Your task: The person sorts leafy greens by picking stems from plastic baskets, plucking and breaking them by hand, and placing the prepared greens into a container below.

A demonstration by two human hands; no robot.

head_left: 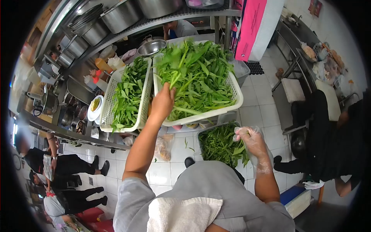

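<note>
My bare left hand point(164, 101) is closed around the stems of a bunch of water spinach point(178, 67), whose leafy tops are blurred. This bunch is over a large white basket point(236, 98) heaped with more of the same greens point(206, 83). Lower right, my right hand point(250, 140) wears a clear plastic glove, fingers curled in; what they hold, if anything, is hidden. Just beside and below it, a dark crate point(199, 144) of cut greens point(220, 143) stands low down. A narrower white basket point(143, 112) of leafy greens adjoins the large one on the left.
Pots point(121, 17) line a shelf above the baskets. A steel bowl point(152, 47) is behind them, and a white plate point(95, 108) at left. On the tiled floor lies a plastic bag point(164, 149). Co-workers stand at both sides; another person is behind the shelf.
</note>
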